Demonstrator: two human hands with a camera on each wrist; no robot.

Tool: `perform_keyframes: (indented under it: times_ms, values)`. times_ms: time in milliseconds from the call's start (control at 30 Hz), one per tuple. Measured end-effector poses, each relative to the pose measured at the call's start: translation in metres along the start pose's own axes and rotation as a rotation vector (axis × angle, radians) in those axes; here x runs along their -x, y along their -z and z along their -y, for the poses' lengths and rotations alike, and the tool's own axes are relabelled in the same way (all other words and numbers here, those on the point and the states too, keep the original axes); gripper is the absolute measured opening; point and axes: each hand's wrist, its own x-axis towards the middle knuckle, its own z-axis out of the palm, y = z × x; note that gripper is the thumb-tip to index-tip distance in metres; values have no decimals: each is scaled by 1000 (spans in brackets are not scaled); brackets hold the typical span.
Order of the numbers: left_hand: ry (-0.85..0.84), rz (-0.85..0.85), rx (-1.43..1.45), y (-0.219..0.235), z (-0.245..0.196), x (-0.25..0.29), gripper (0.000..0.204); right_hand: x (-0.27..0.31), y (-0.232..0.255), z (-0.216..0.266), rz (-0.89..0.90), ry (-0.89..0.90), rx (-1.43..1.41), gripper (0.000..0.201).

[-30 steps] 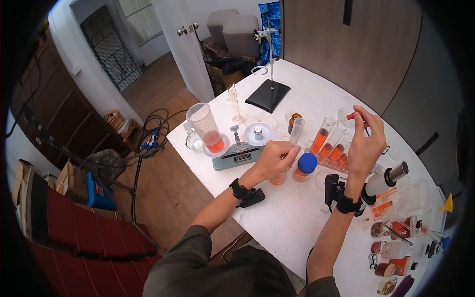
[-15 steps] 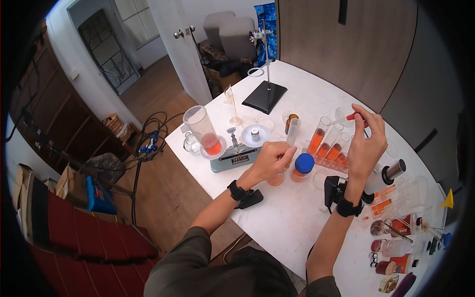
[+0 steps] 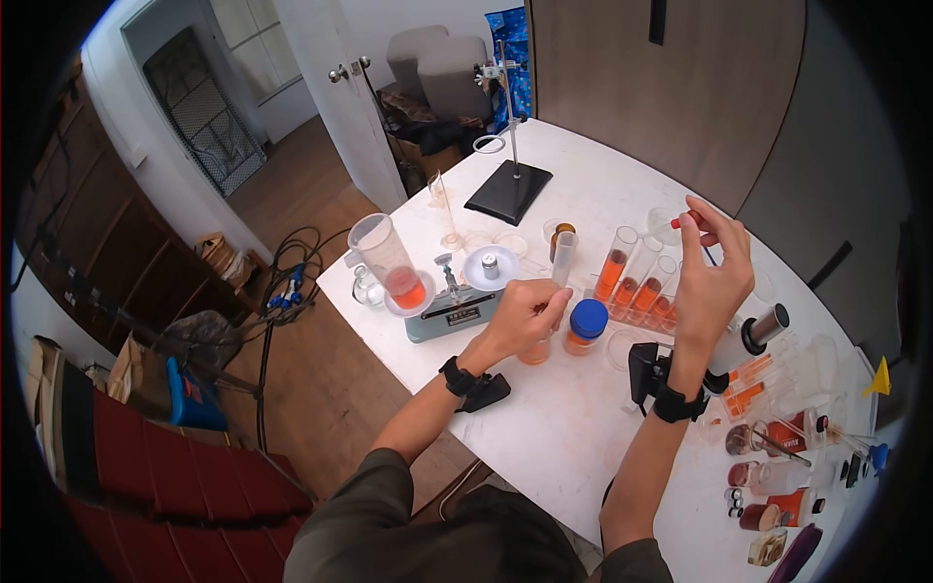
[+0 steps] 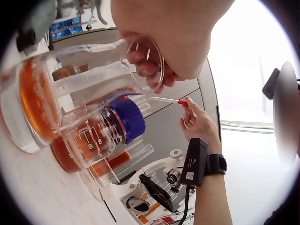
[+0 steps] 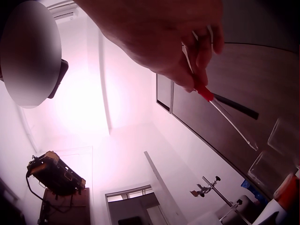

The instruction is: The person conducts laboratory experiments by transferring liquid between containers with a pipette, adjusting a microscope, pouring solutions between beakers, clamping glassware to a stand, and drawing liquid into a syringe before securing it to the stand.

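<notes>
My left hand (image 3: 527, 316) is curled at a frosted plastic tube (image 3: 565, 255), whose open top rises past the thumb and index finger; the grip itself is partly hidden. Below that hand stands a clear flask with orange liquid (image 4: 40, 101), its rim overlapping the curled fingers in the left wrist view. My right hand (image 3: 714, 277) is raised and pinches a glass dropper by its red rubber bulb (image 5: 204, 92). The dropper's tip slants toward the open test tubes. Beside the left hand stands a bottle with a blue cap (image 3: 589, 318) and orange liquid.
A rack holds several test tubes of orange liquid (image 3: 610, 274) between the hands. At left is a balance (image 3: 452, 319) bearing a plastic jug (image 3: 377, 248) and a weight (image 3: 490, 265). A ring stand (image 3: 508, 191) is behind. A microscope (image 3: 753, 340) and jars crowd the right.
The head view has turned slightly, so the table things sit further left. My right index finger has shifted at the dropper bulb. The left hand keeps its pose by the tube.
</notes>
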Motion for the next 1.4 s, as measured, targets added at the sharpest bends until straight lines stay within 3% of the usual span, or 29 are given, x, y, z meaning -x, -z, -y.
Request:
perform_keyframes:
  times_ms: [1067, 1267, 1333, 1400]
  values:
    - [58, -41, 79, 0, 3, 1, 42, 1, 1, -2, 71, -15, -48, 19]
    - [-13, -22, 2, 13, -11, -6, 28, -1, 3, -5, 46, -27, -56, 19]
    - [-143, 21, -236, 20, -25, -6, 19, -3, 5, -6, 38, -19, -67, 19]
    - [-130, 54, -311, 27, -48, -3, 16, -3, 7, -6, 32, -15, -77, 19]
